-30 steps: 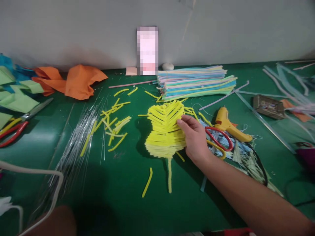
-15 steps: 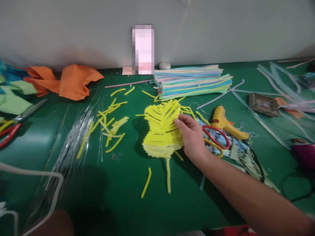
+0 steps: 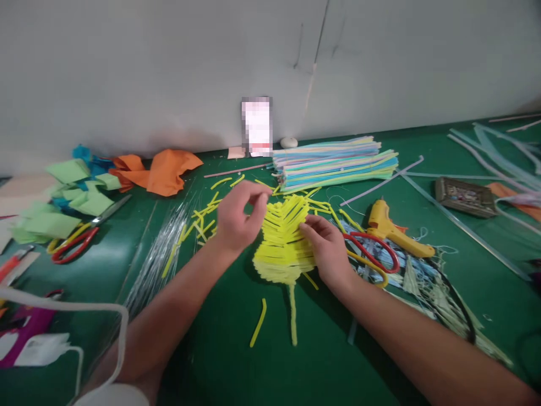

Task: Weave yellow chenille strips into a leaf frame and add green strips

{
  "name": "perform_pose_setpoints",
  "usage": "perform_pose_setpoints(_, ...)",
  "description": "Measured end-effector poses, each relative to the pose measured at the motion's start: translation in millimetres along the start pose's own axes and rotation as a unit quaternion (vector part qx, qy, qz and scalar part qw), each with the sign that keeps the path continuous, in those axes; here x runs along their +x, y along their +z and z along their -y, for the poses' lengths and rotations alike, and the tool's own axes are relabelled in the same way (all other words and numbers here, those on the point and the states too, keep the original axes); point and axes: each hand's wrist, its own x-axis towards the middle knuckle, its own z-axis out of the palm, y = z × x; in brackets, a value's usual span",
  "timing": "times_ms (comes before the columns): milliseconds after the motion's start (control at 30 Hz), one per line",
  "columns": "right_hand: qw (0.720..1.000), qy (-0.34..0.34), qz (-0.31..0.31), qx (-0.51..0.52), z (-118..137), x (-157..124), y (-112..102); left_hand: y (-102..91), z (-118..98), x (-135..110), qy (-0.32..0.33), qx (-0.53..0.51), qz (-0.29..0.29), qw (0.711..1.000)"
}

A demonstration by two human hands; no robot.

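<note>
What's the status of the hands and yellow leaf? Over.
Right hand holds yellow fuzzy leaf-shaped piece by right edge. Left hand near upper left edge, contact unclear. Short yellow fuzzy strips scattered around.

A phone with a blurred screen leans on the wall at 12 o'clock. Orange paper lies at 10 o'clock, green paper at 9. A small box sits at 3, tassels at 4, a bent white cord at 8.
</note>
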Motion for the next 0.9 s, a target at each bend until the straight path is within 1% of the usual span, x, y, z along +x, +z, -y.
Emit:
perform_pose_setpoints(33, 1.000, 0.001, 0.017, -0.011, 0, 0, 0, 6.1, 6, 9, -0.022, 0.026, 0.039, 0.999)
perform_pose_setpoints(67, 0.999, 0.002, 0.027, -0.017, -1, 1, -1, 13.7, 13, 19, -0.049, 0.060, 0.090, 0.993)
perform_pose_setpoints(100, 0.999, -0.001, 0.031, -0.021, -2, 2, -1, 22.2, 20, 28, -0.082, 0.100, 0.152, 0.980)
perform_pose_setpoints(167, 0.999, -0.006, 0.032, -0.023, -4, 3, -2, 40.1, 30, 45, -0.106, 0.176, 0.250, 0.946)
perform_pose_setpoints(200, 0.999, -0.008, 0.035, -0.022, -5, 4, -3, 48.5, 34, 51, -0.104, 0.193, 0.289, 0.932)
perform_pose_setpoints(267, 0.999, -0.012, 0.037, -0.022, -6, 5, -3, 62.4, 39, 58, -0.109, 0.224, 0.329, 0.911)
perform_pose_setpoints(333, 0.999, -0.014, 0.038, -0.020, -7, 6, -3, 71.4, 43, 60, -0.111, 0.231, 0.334, 0.907)
perform_pose_setpoints(400, 0.999, -0.014, 0.035, -0.019, -7, 6, -3, 75.6, 48, 58, -0.115, 0.227, 0.330, 0.909)
perform_pose_setpoints(600, 0.999, -0.015, 0.033, -0.031, -5, 6, -1, 77.2, 63, 56, -0.135, 0.140, 0.338, 0.921)
perform_pose_setpoints(767, 0.999, -0.017, 0.037, -0.030, -5, 7, -1, 78.2, 63, 56, -0.143, 0.096, 0.328, 0.929)
perform_pose_setpoints(900, 0.998, -0.025, 0.035, -0.044, -8, 7, -2, 77.3, 62, 57, -0.109, 0.087, 0.312, 0.940)
